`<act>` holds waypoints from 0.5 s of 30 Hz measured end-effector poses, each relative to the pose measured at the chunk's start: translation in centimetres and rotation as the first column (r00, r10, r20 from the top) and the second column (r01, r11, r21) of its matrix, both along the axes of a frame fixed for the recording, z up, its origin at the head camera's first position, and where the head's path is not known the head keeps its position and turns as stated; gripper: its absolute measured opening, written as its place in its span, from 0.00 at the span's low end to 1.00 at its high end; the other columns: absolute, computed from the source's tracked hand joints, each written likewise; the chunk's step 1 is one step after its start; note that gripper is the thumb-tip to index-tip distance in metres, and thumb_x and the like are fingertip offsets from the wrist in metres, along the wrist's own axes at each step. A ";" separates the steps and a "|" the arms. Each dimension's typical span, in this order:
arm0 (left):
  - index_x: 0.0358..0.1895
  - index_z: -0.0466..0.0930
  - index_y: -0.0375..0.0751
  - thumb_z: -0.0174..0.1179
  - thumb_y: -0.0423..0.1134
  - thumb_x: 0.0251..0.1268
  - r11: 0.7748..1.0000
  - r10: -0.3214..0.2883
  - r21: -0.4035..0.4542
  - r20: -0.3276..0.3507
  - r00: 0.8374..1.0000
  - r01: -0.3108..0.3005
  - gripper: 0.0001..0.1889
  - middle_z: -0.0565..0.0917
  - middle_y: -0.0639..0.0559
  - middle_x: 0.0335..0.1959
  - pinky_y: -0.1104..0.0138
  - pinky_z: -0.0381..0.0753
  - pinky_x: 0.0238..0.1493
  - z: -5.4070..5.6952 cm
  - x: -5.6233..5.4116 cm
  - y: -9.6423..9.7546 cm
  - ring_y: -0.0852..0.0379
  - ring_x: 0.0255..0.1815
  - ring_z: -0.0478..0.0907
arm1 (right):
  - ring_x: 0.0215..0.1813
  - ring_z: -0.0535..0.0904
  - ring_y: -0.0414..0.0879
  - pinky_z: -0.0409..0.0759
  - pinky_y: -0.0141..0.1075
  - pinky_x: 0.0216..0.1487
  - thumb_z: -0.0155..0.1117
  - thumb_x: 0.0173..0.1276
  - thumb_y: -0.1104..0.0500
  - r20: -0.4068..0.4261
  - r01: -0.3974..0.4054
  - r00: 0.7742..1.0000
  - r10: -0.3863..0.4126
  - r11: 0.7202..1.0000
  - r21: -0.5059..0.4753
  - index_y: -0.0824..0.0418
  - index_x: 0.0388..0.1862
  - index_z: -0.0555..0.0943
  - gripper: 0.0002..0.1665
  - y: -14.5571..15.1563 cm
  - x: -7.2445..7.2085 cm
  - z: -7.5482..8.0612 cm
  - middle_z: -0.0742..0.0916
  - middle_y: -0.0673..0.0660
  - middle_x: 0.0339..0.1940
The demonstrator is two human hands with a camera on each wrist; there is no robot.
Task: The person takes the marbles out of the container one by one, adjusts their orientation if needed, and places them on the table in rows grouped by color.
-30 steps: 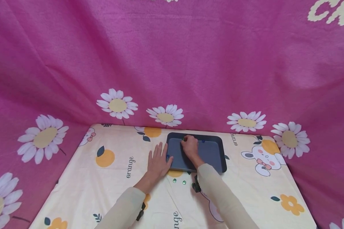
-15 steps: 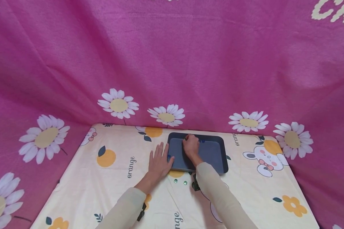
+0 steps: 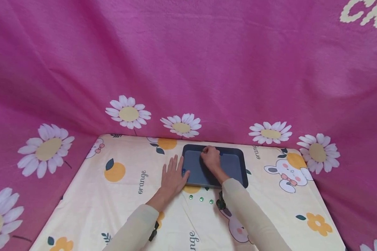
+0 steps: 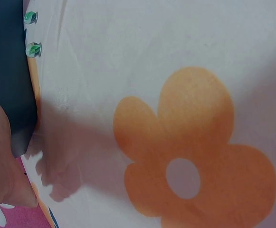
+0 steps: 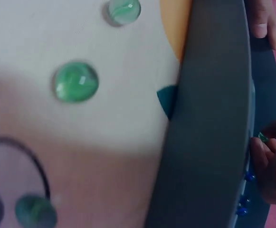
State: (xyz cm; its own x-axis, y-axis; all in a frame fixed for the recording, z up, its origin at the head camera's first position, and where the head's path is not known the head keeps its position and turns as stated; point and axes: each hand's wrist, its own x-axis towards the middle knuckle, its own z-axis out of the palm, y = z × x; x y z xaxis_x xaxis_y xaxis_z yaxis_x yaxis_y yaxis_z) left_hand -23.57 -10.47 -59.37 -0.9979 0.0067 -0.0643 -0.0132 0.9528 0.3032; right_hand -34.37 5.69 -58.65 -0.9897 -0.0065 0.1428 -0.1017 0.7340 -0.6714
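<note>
Marble (image 5: pixel 263 137), green, pinched between thumb and fingers of my right hand (image 3: pixel 212 158); only a sliver of it shows, at the right edge of the right-wrist view. In the head view my knuckles hide it. Position: right of centre in the head frame, within the tray (image 3: pixel 232 167), toward the far wall. Contact with the tray floor: cannot tell. Governing relation, as I judge it: blue marbles (image 5: pixel 242 211) sit just below my pinch in the right-wrist frame, which in the head frame means to the right of my knuckles, near that same far wall. Sideways room is therefore tight on that side, freer to the left. Marble is round, so no axis to align; the tray's long axis runs left to right across the head frame. Right hand is much the nearer. Left hand (image 3: pixel 172 178) lies with fingers spread at the tray's left side, gripping no marble, one blue marble (image 3: pixel 183 170) just beside it. Three green marbles (image 3: pixel 201 199) lie on the cloth (image 3: pixel 113 202), lower centre of the head frame.
</note>
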 end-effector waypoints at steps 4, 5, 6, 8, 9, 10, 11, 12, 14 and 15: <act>0.82 0.47 0.47 0.44 0.62 0.75 1.000 -0.002 0.000 0.006 1.000 0.002 0.40 0.46 0.44 0.82 0.45 0.40 0.76 0.0 -0.1 -0.2 0.44 0.81 0.41 | 0.37 0.86 0.51 0.83 0.46 0.44 0.69 0.61 0.64 0.007 -0.050 0.999 0.050 0.998 -0.042 0.65 0.39 0.87 0.08 0.7 0.2 0.8 0.89 0.57 0.32; 0.82 0.46 0.47 0.44 0.62 0.75 1.000 -0.003 0.002 0.009 1.000 0.003 0.40 0.46 0.44 0.82 0.45 0.40 0.76 0.0 -0.1 -0.2 0.44 0.81 0.40 | 0.37 0.86 0.50 0.83 0.45 0.44 0.69 0.61 0.64 0.013 -0.064 0.998 0.064 0.997 -0.045 0.65 0.41 0.87 0.09 0.9 0.3 0.9 0.89 0.57 0.33; 0.82 0.46 0.47 0.44 0.62 0.75 1.000 -0.004 -0.001 0.009 1.000 0.004 0.40 0.46 0.44 0.82 0.45 0.40 0.76 0.0 -0.1 -0.2 0.44 0.81 0.40 | 0.38 0.86 0.50 0.83 0.45 0.44 0.69 0.62 0.64 0.021 -0.078 0.997 0.079 0.996 -0.053 0.65 0.43 0.87 0.11 1.1 0.4 1.0 0.89 0.57 0.34; 0.82 0.46 0.47 0.44 0.62 0.75 1.000 -0.004 -0.002 0.009 1.000 0.004 0.40 0.46 0.44 0.82 0.45 0.40 0.76 0.0 0.0 -0.2 0.44 0.81 0.40 | 0.35 0.86 0.48 0.83 0.44 0.43 0.69 0.63 0.63 0.028 -0.107 0.994 0.108 0.993 -0.050 0.65 0.46 0.88 0.12 1.5 0.5 1.3 0.89 0.57 0.35; 0.82 0.46 0.47 0.44 0.62 0.75 1.000 -0.005 -0.005 0.010 1.000 0.005 0.40 0.46 0.44 0.82 0.45 0.40 0.76 0.0 0.0 -0.2 0.44 0.81 0.40 | 0.34 0.85 0.48 0.83 0.43 0.43 0.68 0.64 0.63 0.029 -0.119 0.992 0.121 0.992 -0.050 0.64 0.47 0.88 0.13 1.7 0.6 1.4 0.89 0.56 0.35; 0.82 0.46 0.47 0.44 0.62 0.75 1.000 -0.005 -0.007 0.010 1.000 0.006 0.40 0.46 0.44 0.82 0.45 0.40 0.76 0.0 0.0 -0.2 0.44 0.81 0.41 | 0.33 0.85 0.47 0.83 0.43 0.42 0.68 0.64 0.62 0.028 -0.129 0.991 0.131 0.990 -0.048 0.64 0.47 0.88 0.13 2.0 0.7 1.5 0.89 0.56 0.35; 0.82 0.46 0.46 0.44 0.62 0.75 1.000 -0.006 -0.006 0.007 1.000 0.006 0.40 0.46 0.44 0.82 0.45 0.41 0.76 0.1 0.0 -0.1 0.44 0.81 0.41 | 0.32 0.85 0.47 0.83 0.44 0.41 0.68 0.64 0.62 0.023 -0.137 0.990 0.138 0.989 -0.048 0.63 0.47 0.88 0.13 2.2 0.8 1.6 0.89 0.56 0.35; 0.82 0.46 0.46 0.44 0.62 0.75 1.000 -0.007 -0.008 0.007 1.000 0.007 0.40 0.46 0.44 0.82 0.45 0.41 0.76 0.1 0.0 -0.1 0.44 0.81 0.41 | 0.32 0.85 0.47 0.83 0.44 0.41 0.68 0.64 0.62 0.016 -0.142 0.990 0.143 0.988 -0.052 0.63 0.46 0.88 0.12 2.5 1.0 1.7 0.89 0.55 0.34; 0.82 0.47 0.46 0.44 0.62 0.75 1.000 -0.005 -0.009 0.006 1.000 0.005 0.40 0.46 0.44 0.82 0.45 0.41 0.76 0.1 0.1 -0.1 0.44 0.81 0.41 | 0.32 0.84 0.47 0.82 0.44 0.40 0.67 0.64 0.63 -0.001 -0.155 0.988 0.155 0.986 -0.059 0.63 0.45 0.88 0.11 3.0 1.3 2.0 0.89 0.54 0.33; 0.82 0.47 0.46 0.44 0.62 0.75 1.000 -0.003 -0.006 0.005 1.000 0.004 0.40 0.46 0.44 0.82 0.45 0.41 0.76 0.1 0.1 -0.1 0.44 0.81 0.41 | 0.33 0.84 0.47 0.82 0.45 0.40 0.67 0.64 0.63 -0.006 -0.166 0.986 0.166 0.984 -0.067 0.62 0.44 0.88 0.11 3.3 1.4 2.2 0.88 0.54 0.33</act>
State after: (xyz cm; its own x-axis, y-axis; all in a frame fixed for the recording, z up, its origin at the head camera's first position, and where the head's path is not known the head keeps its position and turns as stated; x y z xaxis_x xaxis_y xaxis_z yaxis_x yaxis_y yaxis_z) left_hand -23.47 -10.55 -59.26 -0.9976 0.0098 -0.0689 -0.0112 0.9547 0.2974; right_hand -32.95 9.01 -56.45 -0.9757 -0.1607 0.1491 -0.2186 0.6603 -0.7185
